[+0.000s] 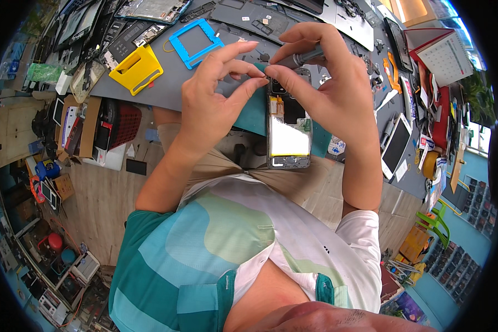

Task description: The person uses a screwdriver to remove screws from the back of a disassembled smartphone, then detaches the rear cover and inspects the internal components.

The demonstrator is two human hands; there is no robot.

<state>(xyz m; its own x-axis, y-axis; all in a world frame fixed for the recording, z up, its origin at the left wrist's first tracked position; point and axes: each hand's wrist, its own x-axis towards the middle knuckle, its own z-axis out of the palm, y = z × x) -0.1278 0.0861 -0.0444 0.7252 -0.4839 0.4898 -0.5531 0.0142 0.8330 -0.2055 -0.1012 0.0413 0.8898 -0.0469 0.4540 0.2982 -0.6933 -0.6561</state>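
- The opened phone (290, 145) lay at 1 o'clock from the middle of the view, over a green mat (253, 115) at the counter's (169, 84) near edge.
- The left hand (211, 95), at the phone's 10 o'clock, had thumb and forefinger almost together by its top end; whether they pinched anything, I couldn't tell.
- The right hand (340, 86), between 1 and 2 o'clock, held a dark grey tool (309, 56) in bent fingers.
- A yellow stand (140, 73) sat at 10 o'clock, a white phone (397, 146) at 3.
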